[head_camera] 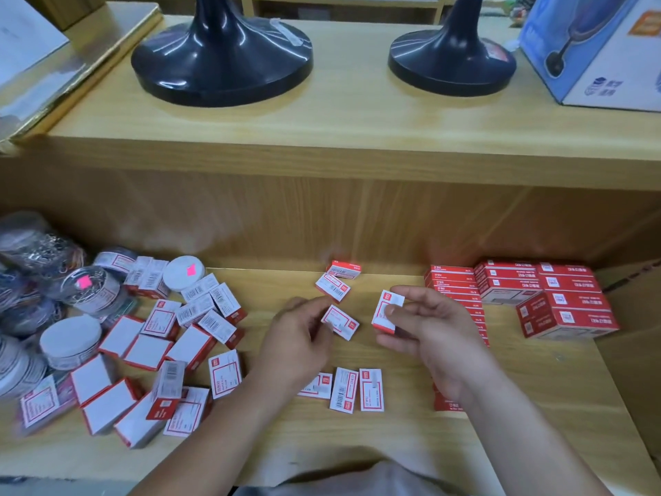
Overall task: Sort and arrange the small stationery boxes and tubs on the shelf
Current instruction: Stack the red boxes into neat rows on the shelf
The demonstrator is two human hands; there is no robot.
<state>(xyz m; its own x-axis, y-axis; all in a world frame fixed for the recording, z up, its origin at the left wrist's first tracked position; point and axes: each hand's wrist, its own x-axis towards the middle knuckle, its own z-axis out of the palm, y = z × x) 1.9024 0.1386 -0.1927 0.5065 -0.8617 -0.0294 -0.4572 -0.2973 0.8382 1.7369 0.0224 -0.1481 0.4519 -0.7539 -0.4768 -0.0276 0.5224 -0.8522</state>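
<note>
Perhaps half done: red boxes [536, 295] stand stacked at the shelf's [393, 442] right, mixed boxes and tubs [153, 349] lie jumbled at left, while the left hand [300, 340] pinches one small box [340, 322] and the right hand [432, 329] grips a second box [387, 312].

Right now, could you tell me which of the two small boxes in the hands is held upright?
The red-and-white box in the right hand: it stands on end, while the other box in the left hand lies nearly flat.

Wooden shelf [393, 434]: scattered small boxes [150, 352], tubs [71, 340].
</note>
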